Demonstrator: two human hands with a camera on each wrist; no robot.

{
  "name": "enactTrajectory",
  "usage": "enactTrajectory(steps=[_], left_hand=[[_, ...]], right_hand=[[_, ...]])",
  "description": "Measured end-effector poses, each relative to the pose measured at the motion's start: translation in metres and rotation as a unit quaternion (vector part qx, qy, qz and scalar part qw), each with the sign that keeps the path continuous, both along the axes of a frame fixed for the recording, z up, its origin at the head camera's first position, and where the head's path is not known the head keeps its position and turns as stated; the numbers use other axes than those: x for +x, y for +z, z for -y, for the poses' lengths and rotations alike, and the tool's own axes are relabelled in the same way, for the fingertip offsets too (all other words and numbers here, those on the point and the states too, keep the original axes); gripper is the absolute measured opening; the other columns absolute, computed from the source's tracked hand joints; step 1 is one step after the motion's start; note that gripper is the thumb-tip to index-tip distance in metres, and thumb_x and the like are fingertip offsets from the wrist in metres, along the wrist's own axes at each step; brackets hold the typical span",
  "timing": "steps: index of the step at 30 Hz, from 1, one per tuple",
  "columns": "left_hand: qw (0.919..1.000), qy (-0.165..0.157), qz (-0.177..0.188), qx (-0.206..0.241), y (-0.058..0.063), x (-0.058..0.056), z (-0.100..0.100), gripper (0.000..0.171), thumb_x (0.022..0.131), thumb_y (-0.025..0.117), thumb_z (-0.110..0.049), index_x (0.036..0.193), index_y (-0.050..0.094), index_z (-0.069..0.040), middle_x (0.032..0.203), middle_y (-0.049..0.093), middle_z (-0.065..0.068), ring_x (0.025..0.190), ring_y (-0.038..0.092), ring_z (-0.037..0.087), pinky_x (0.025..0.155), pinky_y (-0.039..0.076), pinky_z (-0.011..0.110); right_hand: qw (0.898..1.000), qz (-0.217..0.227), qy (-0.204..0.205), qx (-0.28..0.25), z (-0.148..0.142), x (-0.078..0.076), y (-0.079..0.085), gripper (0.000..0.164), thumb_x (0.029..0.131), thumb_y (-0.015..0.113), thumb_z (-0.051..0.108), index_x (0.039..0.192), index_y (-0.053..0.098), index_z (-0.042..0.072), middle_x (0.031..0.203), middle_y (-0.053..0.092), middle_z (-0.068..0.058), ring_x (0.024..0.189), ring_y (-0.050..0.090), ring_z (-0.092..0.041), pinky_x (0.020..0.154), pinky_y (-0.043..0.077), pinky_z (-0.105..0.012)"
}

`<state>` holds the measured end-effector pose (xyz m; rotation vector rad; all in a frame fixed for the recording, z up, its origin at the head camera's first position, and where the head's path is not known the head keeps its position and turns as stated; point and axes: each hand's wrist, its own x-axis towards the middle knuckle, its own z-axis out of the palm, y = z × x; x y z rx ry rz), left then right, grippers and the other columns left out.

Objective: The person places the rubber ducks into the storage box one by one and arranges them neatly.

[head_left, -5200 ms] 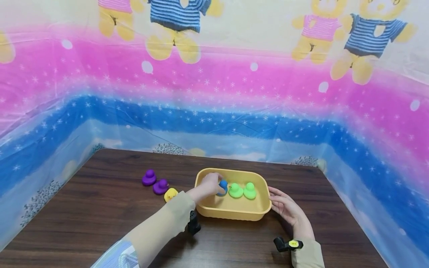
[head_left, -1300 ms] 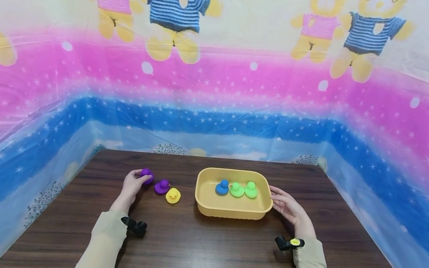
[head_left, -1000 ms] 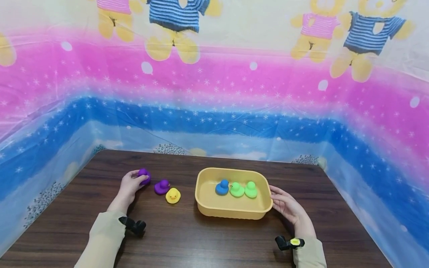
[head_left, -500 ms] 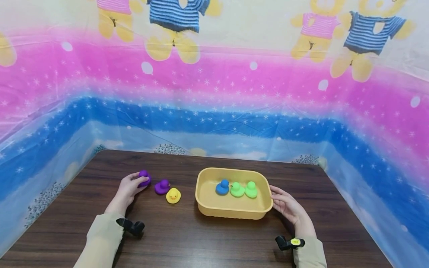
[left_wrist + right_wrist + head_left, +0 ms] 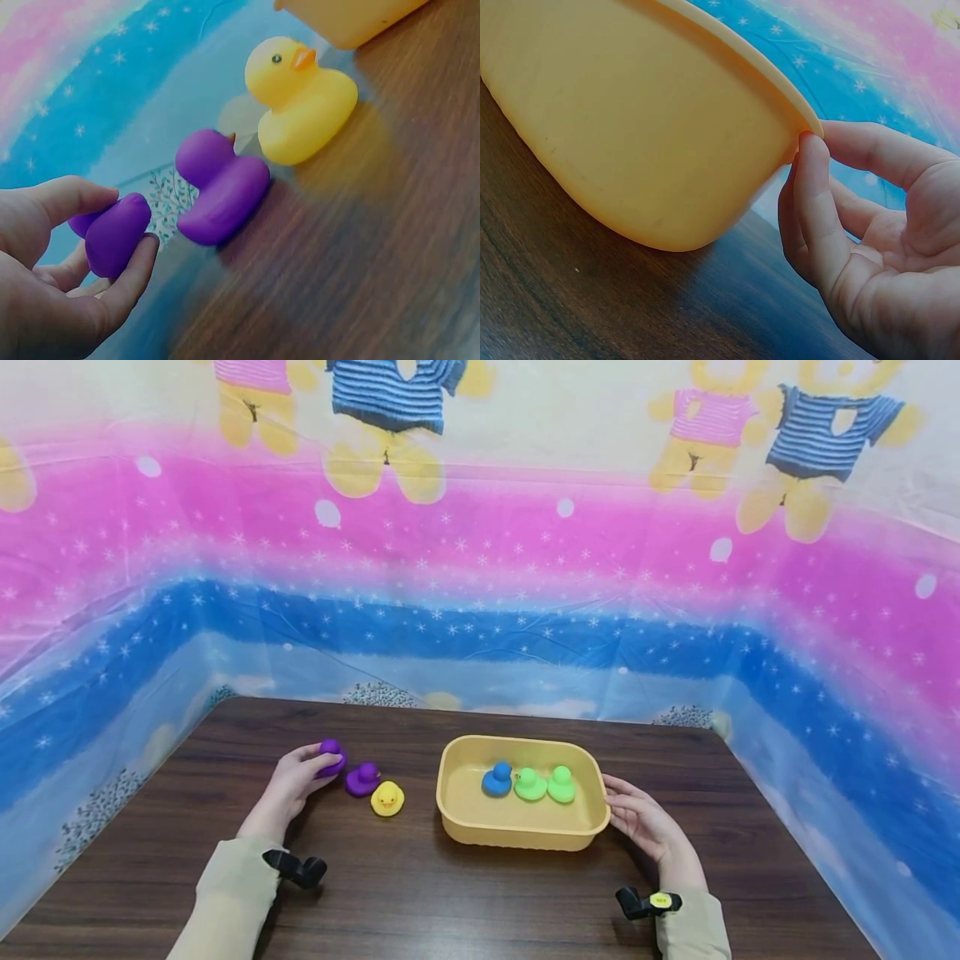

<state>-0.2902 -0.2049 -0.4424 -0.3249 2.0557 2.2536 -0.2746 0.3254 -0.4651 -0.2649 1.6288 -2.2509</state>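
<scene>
My left hand pinches a purple rubber duck between thumb and fingers, left of the other ducks. In the left wrist view this duck is tilted in the fingertips. Just to its right a second purple duck stands on the table, and a yellow duck faces forward beside that one. A yellow tub holds a blue duck and two green ducks in a row. At the tub's right end my right hand holds the rim with its fingertips, seen closely in the right wrist view.
The dark wooden table reaches back to a patterned cloth that hangs around its back and sides. A black wrist camera sits on the left wrist and another on the right.
Earlier my left hand was in the tub at the blue duck; that duck now stands there released. The left hand has since taken the purple duck, shifting it slightly left, then right. The right hand stays.
</scene>
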Motion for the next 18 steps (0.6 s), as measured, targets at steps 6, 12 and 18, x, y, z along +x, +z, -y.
enactTrajectory(steps=[6, 12, 18], left_hand=[[0.9999, 0.002, -0.009, -0.014, 0.007, 0.001, -0.012, 0.068, 0.095, 0.062, -0.010, 0.148, 0.025, 0.010, 0.133, 0.044, 0.019, 0.075, 0.063, -0.006, 0.087, 0.056, 0.022], [0.9997, -0.004, -0.021, -0.015, 0.015, -0.001, -0.026, 0.070, 0.095, 0.063, -0.012, 0.149, 0.024, 0.010, 0.141, 0.039, 0.025, 0.078, 0.062, -0.005, 0.089, 0.055, 0.024], [0.9994, -0.016, -0.023, -0.020, 0.023, -0.002, -0.051, 0.065, 0.096, 0.061, -0.010, 0.148, 0.028, 0.008, 0.145, 0.037, 0.025, 0.084, 0.061, -0.001, 0.102, 0.048, 0.033]], right_hand=[[1.000, 0.000, -0.004, 0.007, -0.001, -0.001, -0.001, 0.037, 0.102, 0.038, -0.004, 0.126, 0.054, 0.019, 0.117, 0.067, 0.003, 0.097, 0.069, -0.006, 0.084, 0.056, -0.019], [1.000, -0.008, 0.001, 0.015, -0.002, -0.002, -0.002, 0.037, 0.102, 0.039, -0.002, 0.127, 0.055, 0.020, 0.118, 0.067, 0.004, 0.099, 0.068, -0.006, 0.085, 0.055, -0.019], [1.000, -0.003, -0.005, 0.016, -0.003, -0.001, -0.002, 0.036, 0.102, 0.040, -0.002, 0.123, 0.056, 0.023, 0.118, 0.067, 0.004, 0.098, 0.069, -0.006, 0.084, 0.056, -0.020]])
